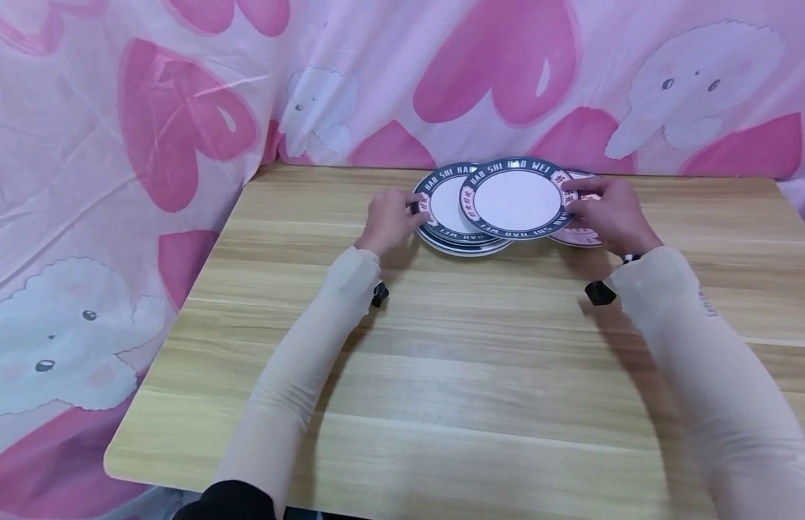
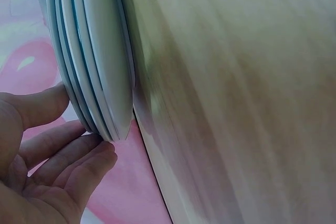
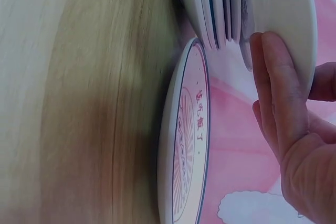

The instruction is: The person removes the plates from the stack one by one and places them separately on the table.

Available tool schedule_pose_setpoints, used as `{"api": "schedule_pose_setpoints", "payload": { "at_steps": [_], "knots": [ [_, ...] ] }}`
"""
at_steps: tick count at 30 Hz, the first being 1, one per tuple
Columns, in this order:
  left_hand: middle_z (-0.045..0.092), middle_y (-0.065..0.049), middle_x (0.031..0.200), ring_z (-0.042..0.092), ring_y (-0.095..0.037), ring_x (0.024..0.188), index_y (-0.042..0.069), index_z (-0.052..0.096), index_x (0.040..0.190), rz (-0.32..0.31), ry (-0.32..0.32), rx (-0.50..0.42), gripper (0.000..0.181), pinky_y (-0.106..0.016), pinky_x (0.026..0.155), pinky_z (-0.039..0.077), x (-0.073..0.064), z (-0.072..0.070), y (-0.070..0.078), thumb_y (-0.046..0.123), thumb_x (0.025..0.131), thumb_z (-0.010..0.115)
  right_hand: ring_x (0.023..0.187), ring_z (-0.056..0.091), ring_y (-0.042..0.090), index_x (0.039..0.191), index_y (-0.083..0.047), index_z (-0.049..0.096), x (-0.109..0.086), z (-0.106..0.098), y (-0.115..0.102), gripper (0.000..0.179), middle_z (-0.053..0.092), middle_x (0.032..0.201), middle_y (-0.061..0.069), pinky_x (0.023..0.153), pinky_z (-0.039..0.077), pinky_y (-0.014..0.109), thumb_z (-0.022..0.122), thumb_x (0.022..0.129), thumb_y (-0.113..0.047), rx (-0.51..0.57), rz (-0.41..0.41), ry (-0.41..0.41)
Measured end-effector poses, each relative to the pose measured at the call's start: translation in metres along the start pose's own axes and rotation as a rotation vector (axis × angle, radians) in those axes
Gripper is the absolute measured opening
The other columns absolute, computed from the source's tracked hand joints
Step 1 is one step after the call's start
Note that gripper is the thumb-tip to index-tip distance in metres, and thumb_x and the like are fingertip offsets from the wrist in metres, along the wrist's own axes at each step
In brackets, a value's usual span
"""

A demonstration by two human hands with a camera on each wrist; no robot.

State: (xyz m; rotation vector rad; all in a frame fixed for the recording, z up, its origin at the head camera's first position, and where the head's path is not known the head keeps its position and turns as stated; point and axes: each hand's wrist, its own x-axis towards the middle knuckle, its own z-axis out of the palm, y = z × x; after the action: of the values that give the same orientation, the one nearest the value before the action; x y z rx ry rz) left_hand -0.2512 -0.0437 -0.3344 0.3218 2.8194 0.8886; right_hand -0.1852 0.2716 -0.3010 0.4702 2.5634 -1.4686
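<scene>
A round white plate with a dark lettered rim is pinched at its right edge by my right hand, thumb above and fingers underneath. It is raised, overlapping a stack of similar plates. At the stack's left rim is my left hand; in the left wrist view its thumb lies against the upper edge and its fingers hold the lower edges of the plates. Behind and below the raised plate lies a separate plate with a pink pattern, whose red design shows in the right wrist view.
The wooden table runs along a pink curtain with hearts and white cartoon animals, close behind the plates. Black wrist devices sit below both hands. The table's rounded left corner is at the lower left.
</scene>
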Motion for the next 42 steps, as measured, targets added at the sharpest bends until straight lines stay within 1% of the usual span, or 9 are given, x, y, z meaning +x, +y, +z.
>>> {"api": "schedule_pose_setpoints", "payload": {
  "at_steps": [4,7,10,14,20,26,30,37,42],
  "knots": [
    [0.063,-0.002,0.12,0.048,-0.015,0.08,0.021,0.055,0.127,0.001,-0.001,-0.005,0.044,-0.022,0.062,0.038,-0.001,-0.002,0.0,0.034,0.086,0.064,0.081,0.063,0.007,0.136,-0.016,0.047,0.0,-0.004,0.004,0.045,0.04,0.129,0.012,0.078,0.055,0.021,0.052,0.091,-0.01,0.052,-0.004,-0.007],
    [0.066,-0.003,0.114,0.045,-0.014,0.064,0.021,0.056,0.126,0.003,0.013,-0.003,0.044,-0.021,0.052,0.037,0.0,-0.003,0.0,0.033,0.085,0.064,0.085,0.063,0.008,0.137,-0.019,0.045,0.001,-0.006,0.006,0.047,0.038,0.132,0.011,0.079,0.055,0.021,0.053,0.091,-0.011,0.089,0.022,-0.021],
    [0.066,-0.002,0.11,0.043,-0.012,0.059,0.021,0.056,0.126,0.007,0.012,-0.001,0.044,-0.02,0.048,0.036,0.001,-0.004,-0.001,0.033,0.085,0.064,0.089,0.062,0.008,0.139,-0.023,0.042,0.001,-0.009,0.009,0.049,0.037,0.133,0.01,0.08,0.054,0.02,0.053,0.092,-0.013,0.099,0.053,-0.03],
    [0.064,-0.002,0.103,0.044,-0.013,0.069,0.021,0.056,0.127,0.018,-0.007,0.001,0.044,-0.02,0.054,0.036,0.001,-0.003,0.001,0.033,0.086,0.064,0.091,0.06,0.007,0.14,-0.024,0.04,-0.001,-0.015,0.014,0.05,0.037,0.131,0.007,0.078,0.054,0.019,0.053,0.092,-0.013,0.119,0.06,-0.024],
    [0.062,-0.001,0.119,0.048,-0.015,0.08,0.021,0.056,0.126,0.019,-0.002,-0.015,0.044,-0.022,0.058,0.038,0.001,-0.002,0.002,0.033,0.085,0.064,0.097,0.053,0.009,0.138,-0.024,0.044,-0.003,-0.026,0.023,0.05,0.04,0.125,-0.004,0.076,0.054,0.017,0.056,0.091,-0.012,0.267,0.067,-0.007],
    [0.06,0.0,0.124,0.047,-0.015,0.097,0.022,0.056,0.127,0.0,-0.009,-0.013,0.044,-0.021,0.068,0.041,0.002,0.0,0.002,0.034,0.086,0.064,0.101,0.048,0.01,0.135,-0.029,0.046,-0.007,-0.042,0.031,0.053,0.034,0.137,-0.007,0.075,0.053,0.016,0.062,0.087,-0.017,0.393,0.119,0.025],
    [0.06,-0.001,0.122,0.047,-0.015,0.097,0.022,0.057,0.126,0.016,0.005,-0.011,0.043,-0.022,0.072,0.041,0.003,0.001,0.001,0.034,0.085,0.064,0.103,0.048,0.01,0.133,-0.03,0.048,-0.012,-0.055,0.039,0.054,0.032,0.14,-0.008,0.076,0.054,0.018,0.065,0.084,-0.016,0.482,0.132,0.047],
    [0.062,-0.001,0.107,0.047,-0.016,0.088,0.021,0.057,0.127,0.004,0.012,-0.013,0.044,-0.022,0.065,0.039,0.002,0.002,0.001,0.033,0.085,0.065,0.101,0.053,0.009,0.129,-0.029,0.053,-0.017,-0.072,0.053,0.052,0.035,0.136,-0.012,0.074,0.056,0.022,0.065,0.083,-0.009,0.616,0.154,0.08],
    [0.063,0.0,0.117,0.051,-0.015,0.088,0.02,0.057,0.126,0.012,0.021,-0.025,0.043,-0.021,0.063,0.041,0.002,0.003,0.0,0.032,0.085,0.065,0.09,0.059,0.009,0.128,-0.025,0.055,-0.02,-0.083,0.063,0.051,0.041,0.126,-0.01,0.072,0.057,0.024,0.064,0.083,-0.003,0.682,0.134,0.102]
  ]
}}
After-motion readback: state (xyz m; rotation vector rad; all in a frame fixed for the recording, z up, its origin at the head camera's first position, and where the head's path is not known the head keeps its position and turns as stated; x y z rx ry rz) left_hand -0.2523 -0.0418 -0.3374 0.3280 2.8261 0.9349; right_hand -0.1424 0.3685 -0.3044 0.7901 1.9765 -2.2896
